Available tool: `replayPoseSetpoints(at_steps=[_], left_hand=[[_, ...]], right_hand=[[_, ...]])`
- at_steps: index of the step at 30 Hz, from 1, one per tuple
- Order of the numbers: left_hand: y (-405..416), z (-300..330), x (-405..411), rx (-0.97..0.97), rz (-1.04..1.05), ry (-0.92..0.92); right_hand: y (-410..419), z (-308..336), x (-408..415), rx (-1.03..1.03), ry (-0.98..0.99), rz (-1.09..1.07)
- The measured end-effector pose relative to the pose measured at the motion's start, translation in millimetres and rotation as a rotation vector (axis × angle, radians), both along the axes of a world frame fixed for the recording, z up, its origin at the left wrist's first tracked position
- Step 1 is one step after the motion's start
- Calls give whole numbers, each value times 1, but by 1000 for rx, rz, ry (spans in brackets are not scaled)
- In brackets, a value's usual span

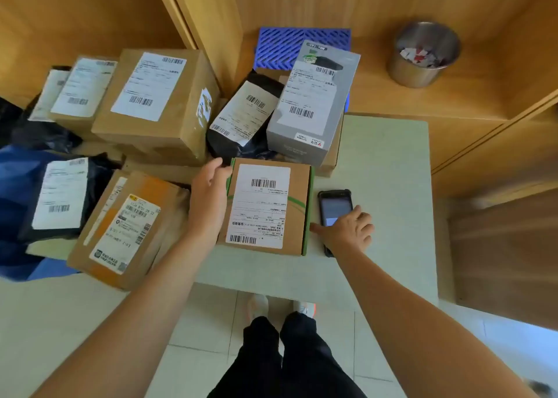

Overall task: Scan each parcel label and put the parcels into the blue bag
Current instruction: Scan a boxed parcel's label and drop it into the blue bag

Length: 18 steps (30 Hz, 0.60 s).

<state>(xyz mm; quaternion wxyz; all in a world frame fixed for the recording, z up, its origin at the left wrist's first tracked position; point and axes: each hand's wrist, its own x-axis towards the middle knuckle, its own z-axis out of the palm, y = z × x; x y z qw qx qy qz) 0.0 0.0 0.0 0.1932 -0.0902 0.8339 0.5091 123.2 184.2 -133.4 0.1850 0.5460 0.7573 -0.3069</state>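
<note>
One flat box (265, 207), we judge light and stiff: take its edges; left hand (208, 198) grips its edge, right hand (347, 231) curls round the scanner (333, 205).

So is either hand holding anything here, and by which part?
The left hand grips the flat brown parcel by its left edge. The right hand lies on the near end of the scanner; grip unclear.

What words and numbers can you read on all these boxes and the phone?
"8701 29 27", roughly: big digits on the label of the orange-taped parcel; the rest is blurred.
Label on the flat brown box: barcodes and print, too blurred to read.
Labels on the grey box, the black bag and the other parcels: too small to read.
Screen of the phone: nothing readable.
</note>
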Motion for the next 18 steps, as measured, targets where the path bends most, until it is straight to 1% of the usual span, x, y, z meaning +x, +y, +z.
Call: replayPoseSetpoints(at_steps=[4,8,10,13,18], left_hand=[[0,3,1,44,45,-12],[-3,2,3,41,34,-20],[-7,-2,4,22,8,-23],[-12,-7,5,9,-7,-33],[-24,-8,7,15,27,-34]], right_hand=[[-1,-10,8,65,-14,11],[-3,-13,8,136,6,43],[-1,-11,7,132,8,49],[6,-7,11,78,62,20],[23,18,21,-96,295,-142]])
